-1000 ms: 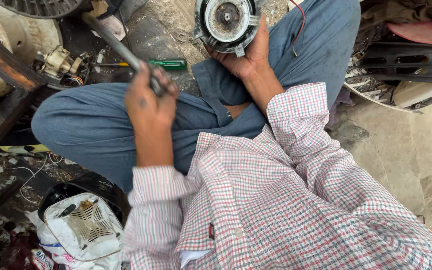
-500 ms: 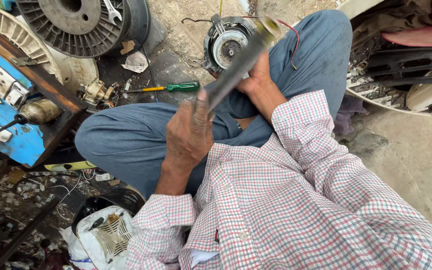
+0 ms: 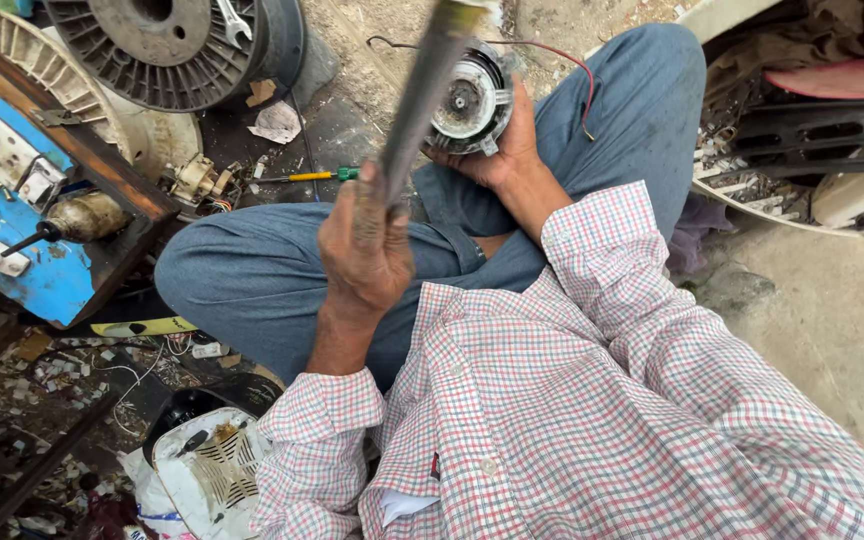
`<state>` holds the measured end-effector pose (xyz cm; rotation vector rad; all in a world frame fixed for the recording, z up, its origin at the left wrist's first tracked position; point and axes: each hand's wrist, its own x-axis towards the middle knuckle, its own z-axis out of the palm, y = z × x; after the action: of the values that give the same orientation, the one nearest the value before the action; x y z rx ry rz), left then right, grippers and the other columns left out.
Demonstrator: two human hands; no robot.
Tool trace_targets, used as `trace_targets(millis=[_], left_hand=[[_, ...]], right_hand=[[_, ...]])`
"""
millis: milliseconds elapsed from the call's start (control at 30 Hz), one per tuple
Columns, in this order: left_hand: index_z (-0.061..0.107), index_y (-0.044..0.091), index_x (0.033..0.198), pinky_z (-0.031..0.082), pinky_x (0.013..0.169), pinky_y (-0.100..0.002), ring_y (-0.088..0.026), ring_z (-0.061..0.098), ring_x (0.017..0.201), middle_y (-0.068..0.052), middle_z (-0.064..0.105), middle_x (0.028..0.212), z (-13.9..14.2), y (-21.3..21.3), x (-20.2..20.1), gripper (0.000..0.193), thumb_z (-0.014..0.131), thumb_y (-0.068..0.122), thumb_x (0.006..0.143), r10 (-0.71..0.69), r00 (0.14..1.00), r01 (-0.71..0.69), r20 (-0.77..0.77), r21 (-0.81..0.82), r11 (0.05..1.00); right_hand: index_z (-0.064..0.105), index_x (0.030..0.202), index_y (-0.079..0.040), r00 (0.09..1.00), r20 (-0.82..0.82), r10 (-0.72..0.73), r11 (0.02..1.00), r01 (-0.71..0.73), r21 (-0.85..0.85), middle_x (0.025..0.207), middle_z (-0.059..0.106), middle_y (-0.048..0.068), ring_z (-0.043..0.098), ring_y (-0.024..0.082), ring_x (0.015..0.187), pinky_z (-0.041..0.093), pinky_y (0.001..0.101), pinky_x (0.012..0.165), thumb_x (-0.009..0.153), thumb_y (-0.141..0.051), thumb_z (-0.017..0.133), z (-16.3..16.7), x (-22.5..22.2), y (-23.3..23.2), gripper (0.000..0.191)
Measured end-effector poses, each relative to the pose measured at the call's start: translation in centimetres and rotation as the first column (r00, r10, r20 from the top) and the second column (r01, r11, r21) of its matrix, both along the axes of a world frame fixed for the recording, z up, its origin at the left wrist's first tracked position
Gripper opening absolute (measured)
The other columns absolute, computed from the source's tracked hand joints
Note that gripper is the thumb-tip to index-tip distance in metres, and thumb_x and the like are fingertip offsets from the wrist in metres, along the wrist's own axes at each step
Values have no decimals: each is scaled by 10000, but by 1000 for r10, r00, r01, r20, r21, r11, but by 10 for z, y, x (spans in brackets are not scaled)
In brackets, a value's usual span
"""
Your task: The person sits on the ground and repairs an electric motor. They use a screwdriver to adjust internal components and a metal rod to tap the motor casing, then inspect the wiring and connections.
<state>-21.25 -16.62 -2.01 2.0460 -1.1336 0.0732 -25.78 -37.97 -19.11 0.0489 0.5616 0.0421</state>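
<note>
Above the lap: open air around the raised metal bar (image 3: 422,95).
Left side: blue switchboard (image 3: 12,230) and grey wire spool (image 3: 152,45) crowd the floor.
Between the knees: screwdriver (image 3: 302,176) lies on bare ground.
Right side: black grille (image 3: 812,130) hems in the knee.

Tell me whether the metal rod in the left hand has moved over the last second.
Yes. The metal rod in the left hand has swung from pointing up-left, away from the round motor, to lying right beside it, its tip level with the motor.
</note>
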Motion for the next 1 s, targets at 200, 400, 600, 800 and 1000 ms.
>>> trace_targets(millis=[200,400,600,800,1000], left_hand=[[289,241,1664,529,659,-428,-256,617,768,-87,550,958,-12,1,14,723,655,125,1051,80,993,-101,81,296,950],[331,236,1647,495,609,-462,-304,593,711,-105,532,915,-17,5,17,739,680,103,1009,66,998,-62,2,384,921],[393,234,1616,492,614,-459,-306,589,709,-113,511,904,-8,6,22,708,711,105,997,45,998,-56,39,353,934],[407,213,1620,499,641,-448,-314,604,753,-124,544,960,-6,-3,26,702,692,86,991,-6,998,-16,68,327,945],[400,232,1613,468,585,-424,-271,554,678,-90,542,879,-10,3,12,667,672,41,1035,-20,995,-3,98,231,973]], right_hand=[[656,1302,-139,999,30,21,1000,-20,-22,1306,666,137,631,358,1206,507,603,995,926,-707,391,4,-1,0,731],[649,1341,-131,999,-44,-13,1000,12,-6,1345,668,147,635,364,1230,503,606,1033,933,-705,381,6,3,-2,754],[632,1318,-141,999,32,-20,1000,20,15,1321,659,125,624,365,1233,499,649,1064,938,-697,425,10,1,0,705],[639,1324,-145,998,-53,-32,999,30,-24,1315,675,128,620,370,1247,498,662,1057,932,-651,428,14,4,-2,674],[629,1332,-133,999,-26,-42,998,43,38,1331,665,155,619,375,1235,483,642,1070,923,-675,453,-2,2,-3,702]])
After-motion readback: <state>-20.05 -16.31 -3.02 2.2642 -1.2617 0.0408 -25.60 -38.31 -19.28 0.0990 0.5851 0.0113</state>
